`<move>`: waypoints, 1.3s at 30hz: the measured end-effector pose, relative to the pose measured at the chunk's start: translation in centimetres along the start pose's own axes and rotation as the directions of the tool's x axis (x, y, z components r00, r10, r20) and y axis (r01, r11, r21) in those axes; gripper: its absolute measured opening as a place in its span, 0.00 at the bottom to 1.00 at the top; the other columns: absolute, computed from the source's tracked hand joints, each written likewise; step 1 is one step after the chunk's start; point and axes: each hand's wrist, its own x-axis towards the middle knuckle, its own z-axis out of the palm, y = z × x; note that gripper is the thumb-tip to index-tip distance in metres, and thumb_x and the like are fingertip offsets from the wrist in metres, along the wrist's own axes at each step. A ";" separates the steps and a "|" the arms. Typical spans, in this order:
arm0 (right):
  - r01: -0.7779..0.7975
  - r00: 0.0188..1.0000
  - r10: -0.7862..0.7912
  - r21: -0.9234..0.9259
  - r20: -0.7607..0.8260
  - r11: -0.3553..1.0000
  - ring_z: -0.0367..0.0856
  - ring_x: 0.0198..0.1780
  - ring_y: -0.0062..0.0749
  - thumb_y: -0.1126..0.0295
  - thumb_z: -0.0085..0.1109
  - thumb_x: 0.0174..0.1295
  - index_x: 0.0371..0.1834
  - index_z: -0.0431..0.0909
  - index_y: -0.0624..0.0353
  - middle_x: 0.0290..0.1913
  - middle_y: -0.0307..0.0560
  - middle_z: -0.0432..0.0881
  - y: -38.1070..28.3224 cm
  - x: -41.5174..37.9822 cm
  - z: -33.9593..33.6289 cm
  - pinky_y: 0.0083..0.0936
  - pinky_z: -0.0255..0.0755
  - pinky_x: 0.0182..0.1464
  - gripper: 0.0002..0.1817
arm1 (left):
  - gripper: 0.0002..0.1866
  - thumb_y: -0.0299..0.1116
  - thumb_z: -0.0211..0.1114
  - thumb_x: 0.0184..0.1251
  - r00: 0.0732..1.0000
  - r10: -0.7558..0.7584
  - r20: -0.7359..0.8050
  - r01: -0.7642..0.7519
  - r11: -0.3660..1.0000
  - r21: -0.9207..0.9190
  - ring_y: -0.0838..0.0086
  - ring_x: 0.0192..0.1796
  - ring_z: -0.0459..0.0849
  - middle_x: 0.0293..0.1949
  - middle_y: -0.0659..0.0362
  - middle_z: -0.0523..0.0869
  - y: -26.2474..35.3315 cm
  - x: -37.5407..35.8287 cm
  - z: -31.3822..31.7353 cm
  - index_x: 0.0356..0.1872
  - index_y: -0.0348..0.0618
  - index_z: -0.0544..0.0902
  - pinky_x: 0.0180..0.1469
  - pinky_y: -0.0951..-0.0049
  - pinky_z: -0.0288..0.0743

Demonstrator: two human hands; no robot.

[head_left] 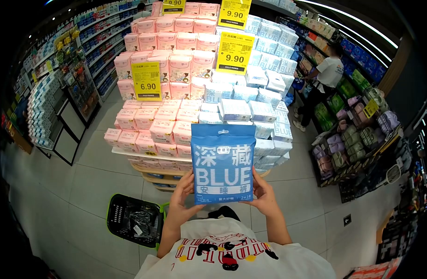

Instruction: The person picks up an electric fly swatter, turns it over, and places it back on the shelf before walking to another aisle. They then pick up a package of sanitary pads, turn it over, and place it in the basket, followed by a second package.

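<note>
Between my two hands a blue plastic package [223, 163] is held upright, its front towards me. Large white characters and the word BLUE are printed on it, and a small hang hole is cut in its top strip. My left hand [182, 194] grips the lower left edge, and my right hand [264, 193] grips the lower right edge. The fingers of both hands curl partly behind the package. Just beyond it rises a stepped display of pink packs [163, 131] on the left and pale blue-and-white packs [235, 110] on the right.
A black basket with green trim [115, 228] stands on the tiled floor at lower left, with something dark inside. Yellow price signs [234, 52] hang on the display. Slippers [355, 139] fill a rack at right. A person [330, 72] stands by the right shelves.
</note>
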 end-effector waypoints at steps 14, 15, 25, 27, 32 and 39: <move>-0.007 1.000 0.006 0.019 0.011 1.000 0.78 0.53 0.27 0.84 0.75 0.39 0.75 0.50 0.55 0.61 0.47 0.75 0.5 0.3 0.1 0.25 0.73 0.52 0.57 | 0.43 0.19 0.74 0.47 1.000 -0.007 -0.012 0.008 0.999 0.037 0.62 0.66 0.70 0.72 0.47 0.58 0.2 0.0 -0.1 0.68 0.40 0.64 0.59 0.65 0.71; -0.010 1.000 0.010 0.017 0.018 1.000 0.78 0.53 0.28 0.84 0.75 0.39 0.75 0.50 0.55 0.61 0.48 0.75 0.6 0.2 0.0 0.26 0.73 0.53 0.58 | 0.43 0.20 0.74 0.47 1.000 -0.003 -0.007 0.003 0.999 0.032 0.62 0.66 0.70 0.72 0.47 0.58 0.3 0.0 -0.1 0.68 0.40 0.63 0.59 0.66 0.71; -0.024 0.997 0.019 0.061 0.077 0.998 0.69 0.63 0.34 0.85 0.73 0.40 0.76 0.47 0.55 0.67 0.55 0.66 -0.6 0.2 0.2 0.28 0.69 0.57 0.58 | 0.43 0.23 0.70 0.53 0.995 -0.098 -0.013 0.097 0.994 -0.059 0.63 0.66 0.69 0.71 0.49 0.59 -0.1 -0.2 0.4 0.69 0.35 0.56 0.62 0.65 0.67; -0.019 0.997 0.012 0.089 0.082 0.996 0.66 0.65 0.36 0.85 0.73 0.40 0.76 0.46 0.55 0.69 0.55 0.62 -0.3 0.1 0.3 0.29 0.68 0.58 0.58 | 0.43 0.23 0.69 0.54 0.994 -0.108 -0.009 0.107 0.992 -0.060 0.63 0.66 0.69 0.70 0.49 0.60 -0.1 -0.2 0.5 0.69 0.35 0.55 0.63 0.65 0.66; -0.023 0.997 0.009 0.178 0.080 0.984 0.59 0.70 0.39 0.81 0.75 0.39 0.76 0.45 0.56 0.72 0.56 0.55 -0.2 -0.3 0.4 0.33 0.62 0.65 0.59 | 0.42 0.22 0.68 0.55 0.988 -0.153 -0.010 0.152 0.985 -0.086 0.62 0.67 0.68 0.68 0.48 0.61 0.2 0.0 1.1 0.69 0.35 0.54 0.65 0.64 0.63; 0.132 0.980 -0.173 0.325 0.099 0.936 0.61 0.69 0.39 0.70 0.67 0.53 0.75 0.47 0.59 0.72 0.51 0.54 1.7 -1.0 0.0 0.37 0.59 0.66 0.48 | 0.48 0.23 0.68 0.56 0.961 -0.262 0.087 0.270 0.958 -0.099 0.63 0.72 0.57 0.71 0.48 0.57 -0.9 0.1 1.5 0.72 0.35 0.45 0.69 0.65 0.55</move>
